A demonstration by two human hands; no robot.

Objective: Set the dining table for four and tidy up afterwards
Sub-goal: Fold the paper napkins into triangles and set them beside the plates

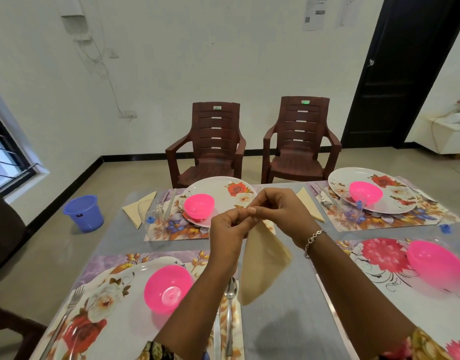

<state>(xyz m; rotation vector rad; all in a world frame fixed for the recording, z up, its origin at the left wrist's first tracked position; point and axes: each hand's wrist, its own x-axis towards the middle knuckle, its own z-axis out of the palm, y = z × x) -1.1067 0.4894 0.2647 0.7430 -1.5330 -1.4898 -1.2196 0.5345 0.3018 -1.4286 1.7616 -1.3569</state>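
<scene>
Both my hands hold one cream napkin (262,261) by its top corner, above the middle of the grey table (288,320). My left hand (229,229) and my right hand (278,211) pinch it together, and the cloth hangs down folded. Floral placemats carry flowered plates with pink bowls: near left (166,289), far left (199,205), far right (365,192), near right (435,263). A spoon (230,307) lies right of the near left plate, a fork (67,313) on its left. Folded napkins lie at the far left setting (138,206) and the far right setting (310,203).
Two brown plastic chairs (210,144) (299,141) stand beyond the table's far edge. A blue bucket (84,213) sits on the floor at the left. Clear glasses (149,211) (351,206) stand at the far settings. A dark door (395,74) is at the back right.
</scene>
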